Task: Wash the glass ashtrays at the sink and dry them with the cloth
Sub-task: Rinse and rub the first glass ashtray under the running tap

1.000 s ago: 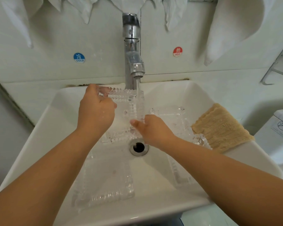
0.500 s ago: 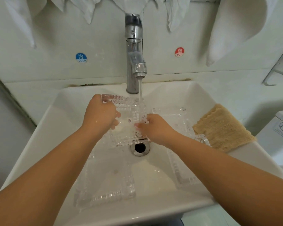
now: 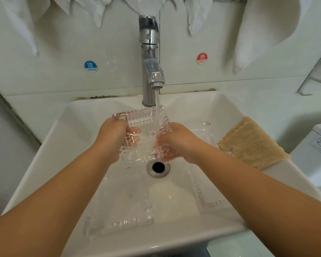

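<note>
Ashtray [image 3: 145,130] sits tilted under the tap's [image 3: 150,58] running water, gripped between the left hand [image 3: 112,136] and right hand [image 3: 176,141], over the sink [image 3: 78,130].

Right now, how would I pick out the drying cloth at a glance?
Start at the white sink under the chrome tap. On its right rim lies the tan ribbed cloth, the only coloured, opaque thing beside the clear glass ashtrays.
</note>
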`<state>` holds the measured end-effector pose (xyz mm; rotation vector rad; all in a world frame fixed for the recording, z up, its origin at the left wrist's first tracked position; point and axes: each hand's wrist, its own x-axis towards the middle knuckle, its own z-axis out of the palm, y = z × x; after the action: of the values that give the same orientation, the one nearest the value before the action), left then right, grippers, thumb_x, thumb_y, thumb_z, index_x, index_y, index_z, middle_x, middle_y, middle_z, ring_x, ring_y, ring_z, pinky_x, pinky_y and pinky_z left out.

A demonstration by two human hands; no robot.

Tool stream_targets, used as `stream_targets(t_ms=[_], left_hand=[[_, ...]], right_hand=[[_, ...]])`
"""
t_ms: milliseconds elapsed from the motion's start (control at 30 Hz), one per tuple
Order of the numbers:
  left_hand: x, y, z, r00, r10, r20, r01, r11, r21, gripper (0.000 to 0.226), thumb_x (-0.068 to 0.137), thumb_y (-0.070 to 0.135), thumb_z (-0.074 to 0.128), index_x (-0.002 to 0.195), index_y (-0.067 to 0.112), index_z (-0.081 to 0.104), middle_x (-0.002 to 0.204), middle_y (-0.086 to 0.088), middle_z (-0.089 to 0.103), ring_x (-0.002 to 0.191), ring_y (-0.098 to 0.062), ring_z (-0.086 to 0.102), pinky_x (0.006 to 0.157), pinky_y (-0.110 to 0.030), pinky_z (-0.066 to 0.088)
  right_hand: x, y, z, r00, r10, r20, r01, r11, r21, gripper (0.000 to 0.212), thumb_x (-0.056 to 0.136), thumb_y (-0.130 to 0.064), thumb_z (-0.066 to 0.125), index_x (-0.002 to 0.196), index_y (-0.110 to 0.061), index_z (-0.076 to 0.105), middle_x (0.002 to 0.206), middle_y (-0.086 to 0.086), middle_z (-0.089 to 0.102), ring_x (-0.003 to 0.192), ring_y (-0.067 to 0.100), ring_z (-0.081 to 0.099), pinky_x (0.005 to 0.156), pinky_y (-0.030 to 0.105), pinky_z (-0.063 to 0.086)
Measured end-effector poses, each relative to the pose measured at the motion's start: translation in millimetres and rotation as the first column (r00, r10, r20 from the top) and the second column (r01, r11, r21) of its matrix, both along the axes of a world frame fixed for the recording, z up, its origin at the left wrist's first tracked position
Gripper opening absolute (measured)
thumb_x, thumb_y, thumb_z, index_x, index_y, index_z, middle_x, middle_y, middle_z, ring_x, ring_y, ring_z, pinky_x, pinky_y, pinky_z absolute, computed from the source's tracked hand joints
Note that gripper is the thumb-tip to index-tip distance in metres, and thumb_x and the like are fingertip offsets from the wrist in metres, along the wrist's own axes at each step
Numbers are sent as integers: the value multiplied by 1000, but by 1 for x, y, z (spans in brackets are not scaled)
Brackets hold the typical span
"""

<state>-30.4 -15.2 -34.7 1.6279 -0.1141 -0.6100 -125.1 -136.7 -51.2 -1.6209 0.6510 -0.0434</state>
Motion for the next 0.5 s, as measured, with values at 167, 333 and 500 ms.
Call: stream_targets(t_ms=[167, 333, 500], left_hand=[[11, 2, 1, 980, -198, -35, 199, 931, 306, 39, 90, 49, 54, 107, 14, 54, 109, -10, 65, 92, -24, 64, 83, -39, 52], [22, 10, 9, 849, -369, -378, 462, 866, 193, 101, 82, 81, 25, 129, -6, 43, 107, -25, 70, 91, -35, 71, 70, -38, 58], [16, 9, -2, 788, -364, -497, 452, 890, 65, 94, 86, 77, 29, 124, -5, 53, 106, -30, 68, 85, -37, 72, 58, -38, 61]], right_hand=[[-4, -9, 1, 987, -75, 145, 137, 863, -486, 9, 97, -13, 40, 98, -15, 49, 87, 11, 64, 69, 27, 61, 61, 44, 55], [-15, -11, 6, 975, 4, 222, 168, 640, -750, 13, 95, -9, 37, 105, -13, 46, 87, 14, 64, 72, 35, 60, 63, 47, 50], [-16, -2, 4, 975, 130, 178, 121, 362, -924, 20, 95, -10, 40, 113, -16, 47, 81, -3, 48, 65, 21, 47, 52, 31, 33]])
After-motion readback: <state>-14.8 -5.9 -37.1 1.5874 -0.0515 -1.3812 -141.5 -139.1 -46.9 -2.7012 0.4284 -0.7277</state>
